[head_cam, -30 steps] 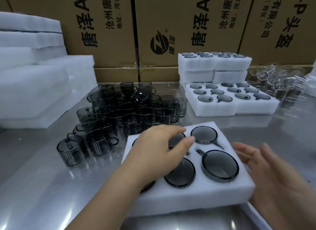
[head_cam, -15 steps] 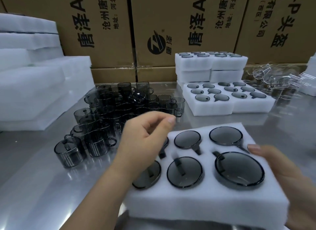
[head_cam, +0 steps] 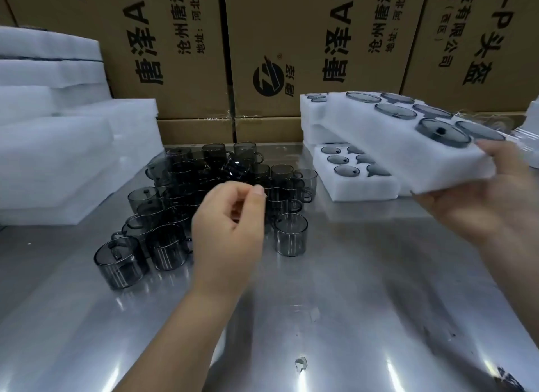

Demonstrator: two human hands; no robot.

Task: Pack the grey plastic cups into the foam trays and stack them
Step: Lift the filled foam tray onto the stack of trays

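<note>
My right hand (head_cam: 478, 199) grips the near edge of a white foam tray (head_cam: 393, 146) filled with grey cups. The tray is lifted and tilted in the air, above the filled foam trays (head_cam: 358, 184) at the back right. A taller stack of filled trays (head_cam: 313, 108) stands behind it. My left hand (head_cam: 230, 228) hovers over the cluster of loose grey plastic cups (head_cam: 180, 181), fingers loosely curled and holding nothing. One cup (head_cam: 290, 234) stands apart just right of that hand.
Stacks of white foam sheets (head_cam: 58, 158) fill the left side of the shiny metal table (head_cam: 350, 304). Printed cardboard boxes (head_cam: 277, 41) form a wall along the back. A small scrap (head_cam: 301, 363) lies on the near table surface.
The filled tray rose off the table and went up and to the right in my right hand. My left hand let go of it and stayed over the loose cups.
</note>
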